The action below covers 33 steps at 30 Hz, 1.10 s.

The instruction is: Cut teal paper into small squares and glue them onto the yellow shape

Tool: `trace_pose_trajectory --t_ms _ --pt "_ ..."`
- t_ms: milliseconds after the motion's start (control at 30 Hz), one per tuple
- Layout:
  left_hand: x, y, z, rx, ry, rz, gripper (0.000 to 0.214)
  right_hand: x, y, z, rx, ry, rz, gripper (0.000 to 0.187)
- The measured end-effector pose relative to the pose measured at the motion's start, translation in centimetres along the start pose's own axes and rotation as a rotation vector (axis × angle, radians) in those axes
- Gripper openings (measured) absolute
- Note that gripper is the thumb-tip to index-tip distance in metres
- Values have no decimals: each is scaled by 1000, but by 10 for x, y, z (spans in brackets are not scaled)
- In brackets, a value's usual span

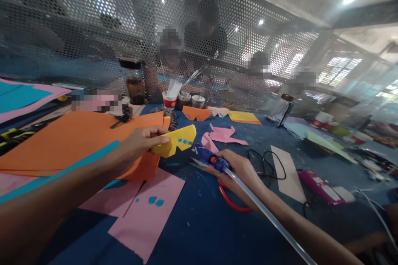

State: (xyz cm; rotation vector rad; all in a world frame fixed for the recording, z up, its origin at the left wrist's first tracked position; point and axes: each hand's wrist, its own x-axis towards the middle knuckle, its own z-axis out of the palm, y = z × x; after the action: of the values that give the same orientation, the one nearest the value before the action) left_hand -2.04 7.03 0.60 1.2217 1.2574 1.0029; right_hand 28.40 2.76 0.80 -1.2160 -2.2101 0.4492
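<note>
My left hand (pixel 146 143) is closed on a folded yellow paper cutout (pixel 172 140) with small blue paper pieces in a row on it. In my right hand (pixel 239 169) is a blue glue gun (pixel 211 157), its nozzle close to the right end of the cutout; I cannot tell whether they touch. From its back a long clear glue stick (pixel 264 207) runs toward me. Scissors (pixel 230 201) with red handles are partly hidden by my right hand. Loose blue paper bits (pixel 155 201) lie on a pink sheet (pixel 149 223) below my left hand.
Orange sheets (pixel 62 140) cover the left side. Pink scraps (pixel 222 133) and an orange cutout (pixel 195 113) lie ahead. To the right are a black cable (pixel 264 165), a pale card (pixel 287 174) and a magenta device (pixel 321 186). Cups (pixel 169 101) stand before a perforated metal screen (pixel 124 16), people beyond.
</note>
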Motion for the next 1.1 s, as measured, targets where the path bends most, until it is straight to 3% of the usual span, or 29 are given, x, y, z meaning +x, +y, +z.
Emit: trace_pose_trajectory --t_ms 233,433,600,733,967,1100 --pt "-2 1 1 30 12 10 36 0 -9 -3 99 57 48 17" --pt "3 -5 1 -1 10 -7 38 2 -13 0 394 152 238 30" --pt "1 -5 5 -5 -29 -10 36 8 -1 1 465 237 344 34" --pt "-4 -1 8 -27 -49 -12 29 10 8 0 513 235 324 38" --pt "-7 1 7 -65 -54 -8 20 10 -9 -1 538 245 311 34" --pt "-7 0 7 -62 -82 -13 23 12 -5 3 546 249 300 31"
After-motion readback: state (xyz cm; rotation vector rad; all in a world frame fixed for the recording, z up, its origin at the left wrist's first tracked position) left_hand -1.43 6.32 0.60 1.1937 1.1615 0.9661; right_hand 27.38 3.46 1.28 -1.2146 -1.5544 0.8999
